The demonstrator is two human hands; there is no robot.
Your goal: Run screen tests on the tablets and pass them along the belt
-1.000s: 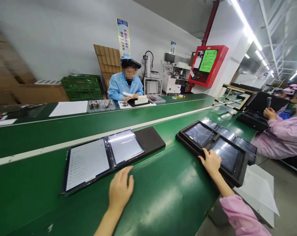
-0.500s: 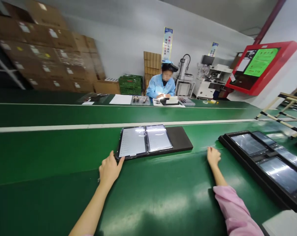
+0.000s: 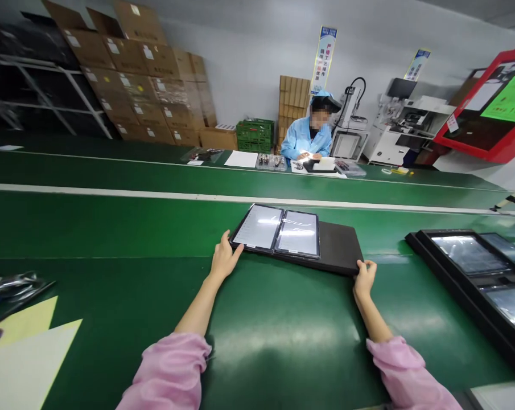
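Observation:
A black foam tray (image 3: 338,250) lies on the green belt (image 3: 112,228) in front of me, holding two lit tablets (image 3: 278,230) side by side. My left hand (image 3: 223,259) grips the tray's near left corner, thumb on the edge beside the left tablet. My right hand (image 3: 363,277) holds the tray's near right corner, fingers curled over the edge. Both arms wear pink sleeves.
A second black tray with dark tablets (image 3: 474,262) sits at the right. White and yellow paper (image 3: 22,353) and bagged parts (image 3: 9,285) lie at the left. A person in blue (image 3: 306,139) works across the belt. Cardboard boxes (image 3: 146,85) line the back wall.
My view has swung left. My right hand left the right-hand tray and came to the near right corner of the middle tray; my left hand moved to its left corner.

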